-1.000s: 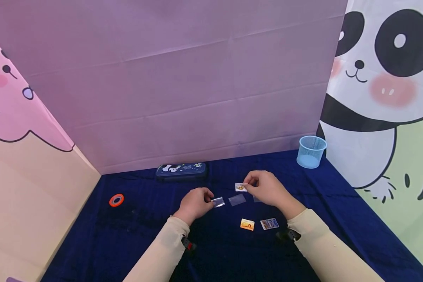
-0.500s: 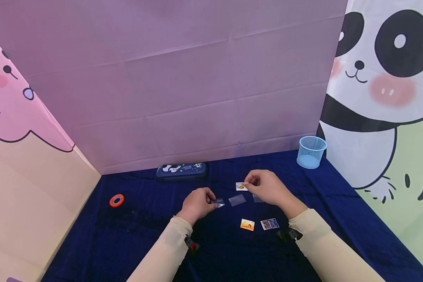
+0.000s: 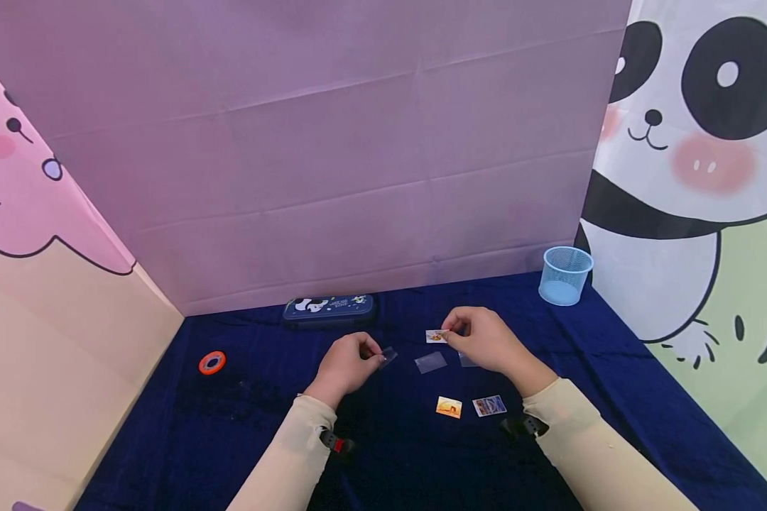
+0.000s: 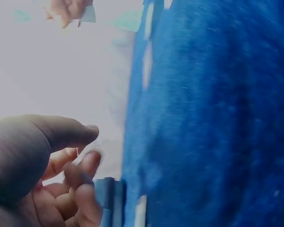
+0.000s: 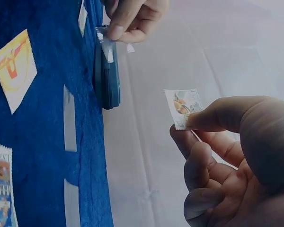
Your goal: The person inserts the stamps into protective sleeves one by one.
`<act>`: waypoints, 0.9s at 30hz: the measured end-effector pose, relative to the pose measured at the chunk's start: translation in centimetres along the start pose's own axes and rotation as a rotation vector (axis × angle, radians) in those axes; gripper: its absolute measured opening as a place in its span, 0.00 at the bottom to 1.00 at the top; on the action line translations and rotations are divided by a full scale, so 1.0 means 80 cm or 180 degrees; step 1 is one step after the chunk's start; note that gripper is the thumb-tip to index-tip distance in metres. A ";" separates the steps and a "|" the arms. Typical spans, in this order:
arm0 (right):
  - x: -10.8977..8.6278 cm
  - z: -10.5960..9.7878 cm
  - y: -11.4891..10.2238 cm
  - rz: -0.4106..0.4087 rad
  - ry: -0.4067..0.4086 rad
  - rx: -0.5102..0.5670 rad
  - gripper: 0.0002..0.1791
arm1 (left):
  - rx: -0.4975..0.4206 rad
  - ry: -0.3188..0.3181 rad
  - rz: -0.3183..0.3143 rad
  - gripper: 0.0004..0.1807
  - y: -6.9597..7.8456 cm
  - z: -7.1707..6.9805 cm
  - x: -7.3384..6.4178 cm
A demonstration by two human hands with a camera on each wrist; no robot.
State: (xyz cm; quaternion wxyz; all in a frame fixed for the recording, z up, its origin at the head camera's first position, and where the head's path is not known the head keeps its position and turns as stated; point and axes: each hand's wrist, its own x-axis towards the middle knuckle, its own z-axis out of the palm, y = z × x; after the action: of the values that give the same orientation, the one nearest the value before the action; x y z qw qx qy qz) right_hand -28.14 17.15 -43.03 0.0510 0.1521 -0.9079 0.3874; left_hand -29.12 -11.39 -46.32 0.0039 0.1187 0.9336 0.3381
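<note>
My left hand [image 3: 344, 365] pinches a small clear plastic sleeve [image 3: 389, 355] between thumb and fingertips, tilted above the cloth. In the left wrist view the sleeve is hard to make out. With thumb and index finger my right hand [image 3: 488, 344] holds a postage stamp [image 5: 182, 106] upright by one corner; it has a fruit picture and perforated edges. Two more clear sleeves lie flat on the cloth, one a middle sleeve [image 3: 431, 363] and one a right sleeve [image 3: 467, 360] partly behind the right hand. Nearer me lie an orange stamp [image 3: 449, 407] and a blue-brown stamp [image 3: 489, 405].
A dark blue pencil case [image 3: 329, 311] stands at the back by the pink wall. An orange-red ring-shaped roll [image 3: 211, 363] lies at the left. At the back right is a light blue mesh basket [image 3: 564, 277]. A pale flat piece [image 5: 83, 18] lies near the left hand.
My left hand has moved slightly left and up with the sleeve, which is now more tilted. The right hand and its stamp have hardly moved.
</note>
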 end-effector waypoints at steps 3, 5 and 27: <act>-0.001 0.001 -0.005 -0.0019 0.0018 0.0026 0.01 | -0.0105 0.0120 0.0035 0.04 0.003 -0.011 -0.008; -0.002 0.002 -0.010 -0.0042 0.0026 0.0060 0.03 | -0.0160 0.0241 0.0092 0.03 0.005 -0.017 -0.012; -0.008 -0.004 -0.085 -0.0437 0.0240 0.0319 0.04 | -0.1075 0.0929 0.0808 0.07 0.044 -0.080 -0.061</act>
State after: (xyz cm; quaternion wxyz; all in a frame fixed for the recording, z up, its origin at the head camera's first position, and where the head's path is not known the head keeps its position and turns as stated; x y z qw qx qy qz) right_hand -25.43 13.06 -38.25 0.1039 0.2016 -0.8722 0.4333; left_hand -24.20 -13.87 -39.49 -0.1536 0.1824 0.8322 0.5006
